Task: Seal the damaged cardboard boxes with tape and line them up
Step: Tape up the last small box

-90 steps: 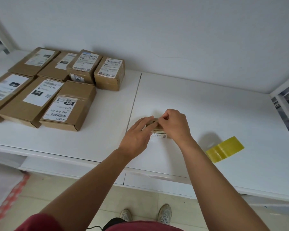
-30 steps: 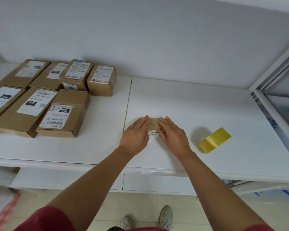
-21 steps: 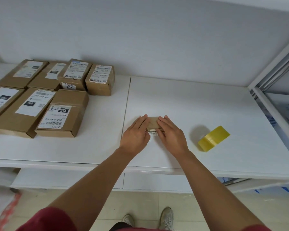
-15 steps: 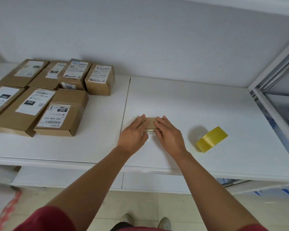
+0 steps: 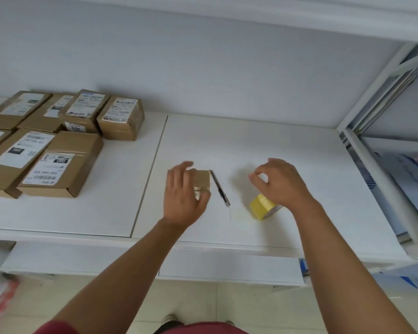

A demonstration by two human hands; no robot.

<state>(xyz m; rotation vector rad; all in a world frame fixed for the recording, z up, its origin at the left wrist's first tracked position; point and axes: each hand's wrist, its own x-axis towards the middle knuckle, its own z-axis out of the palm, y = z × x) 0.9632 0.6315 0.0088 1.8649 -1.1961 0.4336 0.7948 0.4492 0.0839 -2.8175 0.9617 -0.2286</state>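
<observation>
White tabletop (image 5: 263,145) against a plain white wall, pretty bare setup. The small cardboard box (image 5: 201,178) sat near the middle, and the left hand (image 5: 182,194) was over it with a loose, spread grip, blurry enough that I couldn't tell if it touched. A slim utility knife (image 5: 219,188) lay just right of the box. Further right, the right hand (image 5: 278,183) hovered above the yellow tape roll (image 5: 261,207), fingers curled, holding nothing I could see. Seven labelled boxes (image 5: 58,141) were grouped far left.
</observation>
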